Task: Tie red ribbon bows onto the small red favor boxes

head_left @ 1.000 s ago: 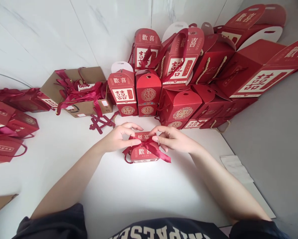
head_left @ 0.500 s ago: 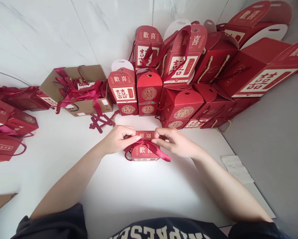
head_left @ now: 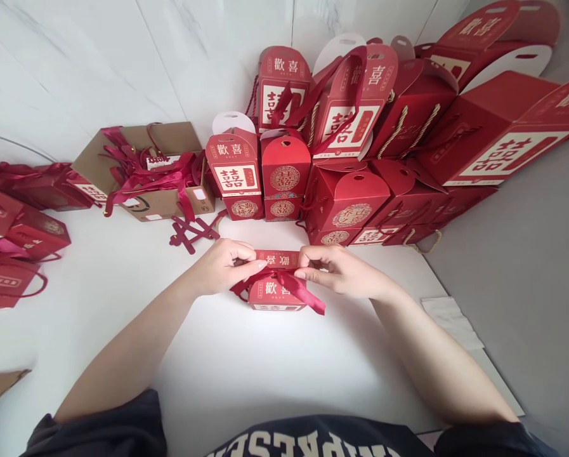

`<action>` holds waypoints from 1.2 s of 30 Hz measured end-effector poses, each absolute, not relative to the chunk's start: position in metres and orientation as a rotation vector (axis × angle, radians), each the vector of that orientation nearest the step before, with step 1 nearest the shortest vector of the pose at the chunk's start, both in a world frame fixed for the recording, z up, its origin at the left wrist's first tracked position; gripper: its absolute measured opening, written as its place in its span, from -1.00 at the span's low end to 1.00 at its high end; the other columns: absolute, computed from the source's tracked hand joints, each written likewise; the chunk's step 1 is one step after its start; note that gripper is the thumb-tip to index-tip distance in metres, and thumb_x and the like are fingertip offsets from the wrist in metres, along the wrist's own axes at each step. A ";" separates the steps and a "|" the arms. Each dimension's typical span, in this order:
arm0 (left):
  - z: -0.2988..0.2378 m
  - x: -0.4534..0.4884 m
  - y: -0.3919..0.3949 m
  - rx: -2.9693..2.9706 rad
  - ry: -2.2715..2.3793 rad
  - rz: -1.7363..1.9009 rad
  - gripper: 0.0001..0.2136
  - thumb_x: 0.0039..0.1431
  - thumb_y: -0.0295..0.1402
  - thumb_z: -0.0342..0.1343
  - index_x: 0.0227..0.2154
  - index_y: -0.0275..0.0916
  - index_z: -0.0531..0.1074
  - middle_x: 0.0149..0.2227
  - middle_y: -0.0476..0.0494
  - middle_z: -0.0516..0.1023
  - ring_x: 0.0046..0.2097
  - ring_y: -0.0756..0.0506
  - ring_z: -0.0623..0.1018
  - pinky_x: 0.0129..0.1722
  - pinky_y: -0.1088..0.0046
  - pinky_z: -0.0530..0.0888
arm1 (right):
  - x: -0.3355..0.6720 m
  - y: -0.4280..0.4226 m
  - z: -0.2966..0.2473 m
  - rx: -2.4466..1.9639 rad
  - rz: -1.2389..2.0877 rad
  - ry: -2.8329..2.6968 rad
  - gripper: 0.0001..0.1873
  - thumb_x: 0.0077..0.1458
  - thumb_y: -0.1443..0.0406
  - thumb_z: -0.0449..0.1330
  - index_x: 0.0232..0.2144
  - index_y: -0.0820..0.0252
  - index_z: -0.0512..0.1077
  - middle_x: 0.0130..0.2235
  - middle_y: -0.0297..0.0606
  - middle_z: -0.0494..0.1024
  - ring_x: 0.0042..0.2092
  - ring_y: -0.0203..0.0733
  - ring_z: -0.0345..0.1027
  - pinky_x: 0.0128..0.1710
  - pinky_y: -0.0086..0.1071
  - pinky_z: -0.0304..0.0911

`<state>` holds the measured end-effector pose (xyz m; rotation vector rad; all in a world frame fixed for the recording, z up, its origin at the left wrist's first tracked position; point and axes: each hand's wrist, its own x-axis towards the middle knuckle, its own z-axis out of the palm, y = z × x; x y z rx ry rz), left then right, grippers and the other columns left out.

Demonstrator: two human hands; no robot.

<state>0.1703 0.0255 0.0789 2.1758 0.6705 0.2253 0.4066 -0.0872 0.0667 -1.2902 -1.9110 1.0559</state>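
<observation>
Left hand [head_left: 224, 266] and right hand [head_left: 342, 273] pinch the red satin ribbon [head_left: 298, 292] from opposite sides, thumbs and fingers pressed together, evenly placed above the red 歡喜 gift box [head_left: 269, 296] lying on the white table [head_left: 246, 362].

White marble-veined wall tiles [head_left: 75, 63] with thin seams rise behind a white work surface [head_left: 122, 336], its edge running diagonally against a grey floor [head_left: 531, 317].
</observation>
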 end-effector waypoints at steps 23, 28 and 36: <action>0.066 0.188 0.005 2.314 1.109 0.079 -0.33 -0.12 0.11 0.21 -0.67 -0.24 -0.14 -0.65 0.08 -0.13 -0.55 0.07 -0.06 -0.60 0.46 -0.05 | 0.393 -0.068 0.034 -1.166 0.803 -1.717 -0.78 0.15 0.23 0.22 -0.45 0.16 0.26 0.02 -0.15 0.35 0.08 -0.14 0.25 0.10 -0.21 0.14; 0.076 0.178 0.011 2.133 0.886 -0.010 -0.49 -0.04 0.04 0.22 -0.65 -0.23 0.09 -0.63 0.10 0.08 -0.56 0.07 0.12 -0.59 0.51 0.08 | 0.393 -0.068 0.034 -1.212 0.818 -1.681 -0.83 0.19 0.20 0.18 -0.37 0.16 0.32 -0.07 -0.15 0.42 0.02 -0.14 0.29 -0.03 -0.27 0.20; 0.086 0.149 0.020 2.123 0.973 0.045 -0.62 0.00 -0.02 0.21 -0.25 -0.20 0.43 -0.30 -0.05 0.49 -0.37 -0.02 0.43 -0.44 0.51 0.31 | 0.402 -0.072 0.047 -1.141 1.149 -1.646 -0.70 0.19 0.12 0.16 -0.45 0.22 0.39 0.06 -0.12 0.37 0.12 -0.11 0.26 0.03 -0.22 0.19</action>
